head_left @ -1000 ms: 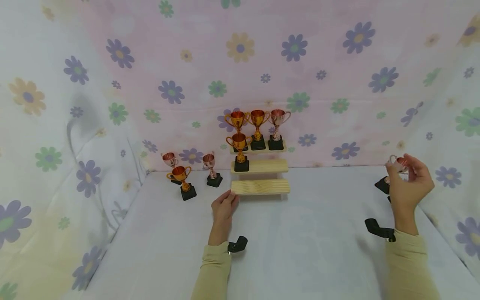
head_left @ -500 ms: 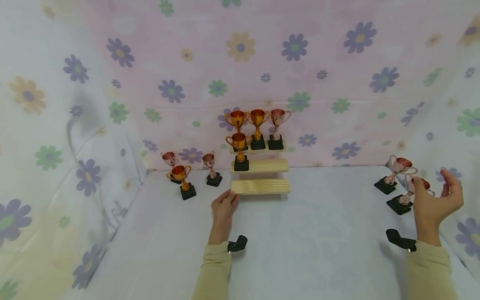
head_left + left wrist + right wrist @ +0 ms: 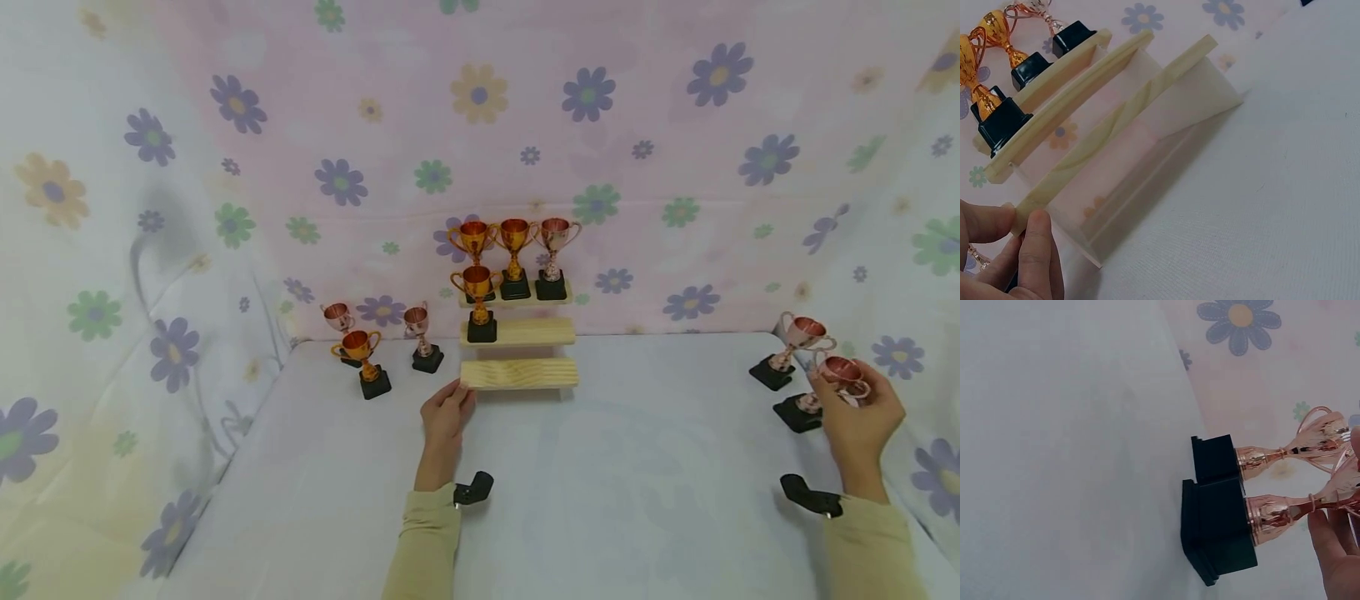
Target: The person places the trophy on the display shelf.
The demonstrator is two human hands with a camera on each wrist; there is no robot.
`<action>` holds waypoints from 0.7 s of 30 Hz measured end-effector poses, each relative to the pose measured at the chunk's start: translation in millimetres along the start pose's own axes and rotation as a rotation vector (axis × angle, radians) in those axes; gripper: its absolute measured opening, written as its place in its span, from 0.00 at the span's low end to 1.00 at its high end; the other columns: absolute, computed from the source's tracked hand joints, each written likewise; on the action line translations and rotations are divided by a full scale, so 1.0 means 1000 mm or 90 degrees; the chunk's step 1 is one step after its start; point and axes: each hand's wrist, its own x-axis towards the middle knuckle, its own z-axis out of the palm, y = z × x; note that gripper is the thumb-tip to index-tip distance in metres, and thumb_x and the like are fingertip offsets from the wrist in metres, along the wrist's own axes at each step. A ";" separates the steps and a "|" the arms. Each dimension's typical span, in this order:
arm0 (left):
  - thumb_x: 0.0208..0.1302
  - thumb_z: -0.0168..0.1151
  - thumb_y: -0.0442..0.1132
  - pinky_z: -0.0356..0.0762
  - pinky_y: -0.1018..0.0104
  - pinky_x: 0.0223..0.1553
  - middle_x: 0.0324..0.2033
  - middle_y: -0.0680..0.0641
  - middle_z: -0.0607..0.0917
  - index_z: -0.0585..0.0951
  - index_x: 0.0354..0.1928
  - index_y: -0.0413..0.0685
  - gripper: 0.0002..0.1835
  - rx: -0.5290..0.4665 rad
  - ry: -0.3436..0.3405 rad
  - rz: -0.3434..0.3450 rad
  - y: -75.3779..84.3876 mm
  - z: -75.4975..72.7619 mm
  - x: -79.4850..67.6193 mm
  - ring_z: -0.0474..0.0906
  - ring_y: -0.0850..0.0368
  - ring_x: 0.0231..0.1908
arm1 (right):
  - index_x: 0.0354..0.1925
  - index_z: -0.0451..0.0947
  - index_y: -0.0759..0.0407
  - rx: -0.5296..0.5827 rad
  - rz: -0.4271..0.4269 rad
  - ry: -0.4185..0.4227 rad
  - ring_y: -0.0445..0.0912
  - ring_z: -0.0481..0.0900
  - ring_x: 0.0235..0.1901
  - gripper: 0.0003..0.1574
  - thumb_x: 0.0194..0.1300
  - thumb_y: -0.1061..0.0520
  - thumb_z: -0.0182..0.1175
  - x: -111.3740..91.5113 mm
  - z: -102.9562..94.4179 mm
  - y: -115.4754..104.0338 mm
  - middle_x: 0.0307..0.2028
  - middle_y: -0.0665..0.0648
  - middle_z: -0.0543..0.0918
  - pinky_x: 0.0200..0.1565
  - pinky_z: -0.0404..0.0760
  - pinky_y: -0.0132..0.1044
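Observation:
My left hand [image 3: 444, 421] pinches the left end of the lowest wooden step of a three-tier display stand [image 3: 520, 374], thumb on top in the left wrist view. Far right, my right hand [image 3: 862, 417] holds the bowl of a rose-gold trophy cup [image 3: 840, 373], thumb and fingers on either side. Its black base [image 3: 1219, 531] appears to stand on the table. Just behind it is another rose-gold trophy [image 3: 802, 333], upright. On the top step stand two gold trophies [image 3: 515, 242] and a rose-gold trophy [image 3: 556, 237]. One gold trophy [image 3: 480, 287] occupies the middle step's left end.
Left of the stand, a gold trophy [image 3: 360, 348] and two rose-gold trophies [image 3: 417, 321] stand on the white-covered table [image 3: 637, 467]. Flower-patterned cloth [image 3: 660, 100] rises behind and at both sides.
My right hand has gone from the farther rose-gold trophy to the nearer one, moving right and toward me, opening and then closing round its bowl. The left hand keeps its place on the stand.

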 end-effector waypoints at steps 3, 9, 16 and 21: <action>0.72 0.58 0.26 0.86 0.70 0.46 0.49 0.35 0.83 0.77 0.59 0.24 0.17 0.002 0.001 -0.004 0.001 0.000 0.000 0.84 0.58 0.39 | 0.53 0.83 0.51 -0.015 -0.007 0.000 0.31 0.74 0.36 0.28 0.56 0.69 0.72 -0.003 0.000 0.005 0.36 0.36 0.79 0.37 0.74 0.11; 0.71 0.59 0.25 0.87 0.71 0.45 0.47 0.35 0.83 0.78 0.58 0.24 0.17 -0.008 0.001 0.000 0.002 0.000 0.001 0.84 0.59 0.38 | 0.56 0.84 0.58 -0.004 -0.013 -0.023 0.30 0.77 0.34 0.32 0.52 0.73 0.74 -0.009 0.001 0.004 0.36 0.34 0.83 0.36 0.77 0.11; 0.70 0.59 0.25 0.87 0.71 0.43 0.47 0.34 0.83 0.79 0.57 0.23 0.16 -0.001 0.002 0.010 -0.001 0.000 0.000 0.84 0.58 0.37 | 0.58 0.81 0.67 0.051 -0.055 -0.093 0.29 0.84 0.33 0.40 0.44 0.82 0.72 -0.033 0.003 -0.008 0.37 0.35 0.86 0.35 0.81 0.17; 0.70 0.59 0.25 0.87 0.70 0.43 0.47 0.33 0.82 0.78 0.57 0.23 0.16 0.003 0.000 0.018 -0.001 -0.001 0.000 0.84 0.58 0.37 | 0.58 0.80 0.70 0.029 -0.104 -0.146 0.27 0.84 0.37 0.41 0.43 0.86 0.69 -0.051 0.007 -0.021 0.40 0.34 0.86 0.37 0.81 0.17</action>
